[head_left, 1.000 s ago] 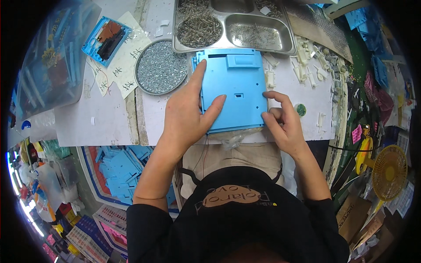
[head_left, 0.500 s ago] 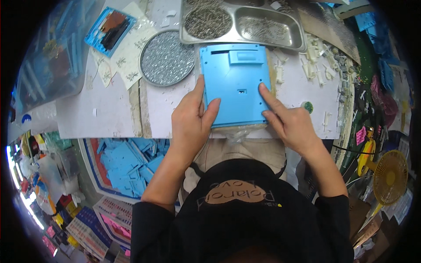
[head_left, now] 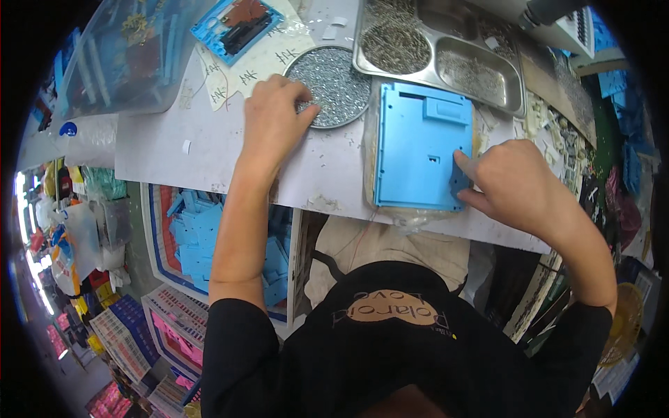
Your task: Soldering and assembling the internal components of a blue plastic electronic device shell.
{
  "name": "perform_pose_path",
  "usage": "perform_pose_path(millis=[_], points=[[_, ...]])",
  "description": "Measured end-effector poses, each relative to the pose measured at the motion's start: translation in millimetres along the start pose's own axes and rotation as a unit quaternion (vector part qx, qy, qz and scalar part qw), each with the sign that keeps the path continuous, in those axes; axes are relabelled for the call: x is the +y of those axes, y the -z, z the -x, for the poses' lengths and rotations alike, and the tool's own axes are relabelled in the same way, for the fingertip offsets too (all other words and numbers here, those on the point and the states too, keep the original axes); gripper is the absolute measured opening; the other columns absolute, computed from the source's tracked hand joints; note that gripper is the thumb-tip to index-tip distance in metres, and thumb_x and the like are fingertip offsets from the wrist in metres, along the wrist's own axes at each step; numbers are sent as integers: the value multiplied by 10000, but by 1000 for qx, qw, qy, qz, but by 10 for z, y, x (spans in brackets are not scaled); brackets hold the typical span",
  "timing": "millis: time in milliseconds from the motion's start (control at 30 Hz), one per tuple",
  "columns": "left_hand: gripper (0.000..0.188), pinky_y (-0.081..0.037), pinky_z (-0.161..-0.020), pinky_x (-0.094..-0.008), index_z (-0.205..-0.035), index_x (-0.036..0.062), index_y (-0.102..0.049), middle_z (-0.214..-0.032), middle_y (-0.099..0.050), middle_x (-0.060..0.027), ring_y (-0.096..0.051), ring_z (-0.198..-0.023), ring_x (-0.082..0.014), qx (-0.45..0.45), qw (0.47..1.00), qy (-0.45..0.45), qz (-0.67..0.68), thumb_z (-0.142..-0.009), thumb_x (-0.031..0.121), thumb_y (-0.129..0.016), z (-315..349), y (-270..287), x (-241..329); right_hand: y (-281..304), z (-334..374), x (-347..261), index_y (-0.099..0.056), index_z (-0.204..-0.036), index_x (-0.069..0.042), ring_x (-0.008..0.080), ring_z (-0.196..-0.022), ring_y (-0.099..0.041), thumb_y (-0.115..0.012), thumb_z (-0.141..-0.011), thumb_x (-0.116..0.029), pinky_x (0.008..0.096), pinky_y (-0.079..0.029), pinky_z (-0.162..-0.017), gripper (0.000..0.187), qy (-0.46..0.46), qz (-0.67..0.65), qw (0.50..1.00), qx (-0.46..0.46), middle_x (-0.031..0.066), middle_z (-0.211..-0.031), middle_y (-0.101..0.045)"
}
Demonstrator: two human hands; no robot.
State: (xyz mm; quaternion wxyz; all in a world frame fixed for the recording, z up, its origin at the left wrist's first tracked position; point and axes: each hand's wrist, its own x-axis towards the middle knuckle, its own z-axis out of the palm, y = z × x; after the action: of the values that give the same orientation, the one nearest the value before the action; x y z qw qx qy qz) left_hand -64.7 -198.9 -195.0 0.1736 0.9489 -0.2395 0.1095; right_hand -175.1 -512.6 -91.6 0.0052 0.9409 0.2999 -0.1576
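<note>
A flat blue plastic casing [head_left: 414, 167] with a raised block near its far end lies on a plastic-wrapped pad [head_left: 371, 171] at the table's front edge. My right hand [head_left: 516, 182] grips its right edge, with index finger and thumb on the top face and the other fingers curled. My left hand [head_left: 273, 115] is at the near-left rim of a round metal tray [head_left: 334, 127] filled with small silvery screws [head_left: 338, 83]. Its thumb and fingertips reach over the screws with a gap between them. I see nothing held there.
A compartmented steel tray [head_left: 446, 47] of small metal parts stands behind the casing. At the far left are a translucent bin [head_left: 118, 90] and a blue part with dark pieces [head_left: 237, 31]. White plastic bits [head_left: 540, 118] lie on the right. Below, a crate holds blue panels [head_left: 195, 237].
My left hand has left the casing's left edge and moved to the tray of screws. The right hand stays on the casing. The whole view has shifted and turned a little.
</note>
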Motion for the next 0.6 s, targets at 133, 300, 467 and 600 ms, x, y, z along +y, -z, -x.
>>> perform_pose_path(millis=[133, 300, 467, 600], points=[[107, -470, -765, -435, -824, 80, -759, -846, -678, -86, -638, -873, -299, -22, 999, 23, 41, -825, 186, -772, 32, -84, -20, 156, -714, 208, -774, -896, -86, 338, -816, -673, -736, -797, -203, 444, -549, -703, 158, 102, -31, 990, 93, 142, -778, -699], [109, -470, -667, -400, -818, 26, -725, -785, -647, -122, -619, -736, -296, 53, 995, -8, 82, -837, 125, -766, -24, -223, -12, -454, -1926, 50, -767, -869, -107, 247, -1022, -599, -757, -787, -201, 420, -494, -910, 125, 119, 70, 964, 227, 40, -875, -682], [189, -448, -685, -442, -785, 15, -653, -762, -605, -134, -589, -745, -325, 62, 996, -3, 59, -876, 158, -736, 0, -239, -17, -308, -2084, 30, -763, -893, -113, 257, -1024, -615, -723, -838, -224, 436, -488, -910, 130, 94, 60, 981, 161, 29, -930, -709], [196, -422, -742, -479, -823, 58, -648, -814, -617, -109, -593, -820, -333, 39, 999, -2, 3, -909, 224, -708, 0, -273, -17, -139, -1768, 254, -730, -901, -87, 279, -987, -615, -712, -866, -186, 432, -489, -891, 107, 68, 4, 962, 264, 48, -914, -704]])
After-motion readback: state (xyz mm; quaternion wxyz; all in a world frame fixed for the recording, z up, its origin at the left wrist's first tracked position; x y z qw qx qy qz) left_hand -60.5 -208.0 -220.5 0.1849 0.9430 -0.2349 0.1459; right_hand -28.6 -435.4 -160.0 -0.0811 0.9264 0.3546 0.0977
